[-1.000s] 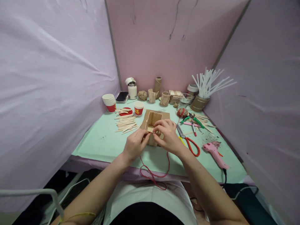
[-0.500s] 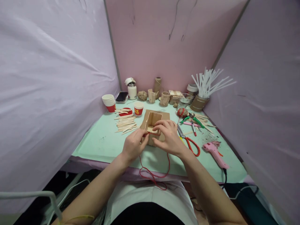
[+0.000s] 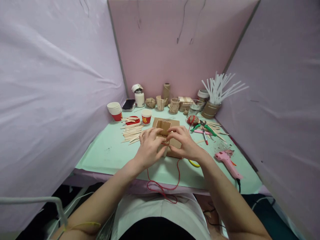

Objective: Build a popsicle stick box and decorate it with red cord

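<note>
A small open cardboard box [image 3: 163, 125] stands on a flat piece of cardboard [image 3: 178, 123] near the table's middle. My left hand [image 3: 149, 146] curls over its near left rim, fingers inside and thumb outside. On the near right side, my right hand [image 3: 184, 143] grips that rim the same way, the two sets of fingertips close together. A bit of red cord shows along the rim between my thumbs. The loose red cord [image 3: 179, 173] trails down over the table edge onto my lap. My hands hide most of the box's front.
Wooden sticks [image 3: 132, 133], a red and white paper cup [image 3: 146, 116] and stacked cups [image 3: 115, 111] lie left. Right are green-handled pliers [image 3: 210, 129], a pink glue gun [image 3: 228, 165] and a scissors handle [image 3: 194, 163] partly under my arm. Jars and twine line the back.
My left hand has shifted right and up, its fingers now reaching over the rim. My right hand has moved slightly right and closed onto the near edge, with its forearm now covering much of the scissors.
</note>
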Demonstrator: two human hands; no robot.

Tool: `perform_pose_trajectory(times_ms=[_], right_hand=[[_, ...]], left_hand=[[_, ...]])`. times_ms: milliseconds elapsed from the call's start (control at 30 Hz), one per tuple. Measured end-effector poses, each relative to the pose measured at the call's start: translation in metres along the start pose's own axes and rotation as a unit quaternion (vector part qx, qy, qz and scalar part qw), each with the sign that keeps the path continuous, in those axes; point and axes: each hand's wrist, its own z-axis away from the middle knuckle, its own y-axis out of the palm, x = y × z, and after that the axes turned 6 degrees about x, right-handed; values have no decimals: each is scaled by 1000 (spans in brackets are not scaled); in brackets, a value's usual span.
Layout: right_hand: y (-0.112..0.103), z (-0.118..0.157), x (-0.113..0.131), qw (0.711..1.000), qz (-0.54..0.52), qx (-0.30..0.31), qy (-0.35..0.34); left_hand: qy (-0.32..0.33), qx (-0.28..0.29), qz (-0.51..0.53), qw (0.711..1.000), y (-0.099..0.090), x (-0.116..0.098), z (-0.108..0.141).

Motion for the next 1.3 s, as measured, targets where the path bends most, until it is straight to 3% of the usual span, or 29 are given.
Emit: perform_pose_trajectory(times_ms=[600, 767, 867, 1000, 1167, 1233, 1300], right_hand=[[-1, -5, 2, 999, -28, 2, -24], [-6, 2, -7, 996, -76, -47, 1], [-5, 8, -21, 986, -137, -79, 44], [11, 10, -39, 956, -256, -54, 129], [35, 0, -49, 909, -387, -25, 153], [41, -4, -49, 895, -420, -30, 148], [45, -7, -48, 883, -448, -39, 135]], left_hand=[[2, 19, 44, 999, -5, 2, -6], [-8, 5, 63, 998, -7, 14, -2], [-34, -10, 129, 991, -5, 29, 3], [-56, 24, 315, 947, 9, 49, 7], [-114, 91, 544, 826, 24, 57, 3], [-131, 106, 569, 805, 28, 57, 2], [-140, 103, 573, 801, 32, 58, 2]])
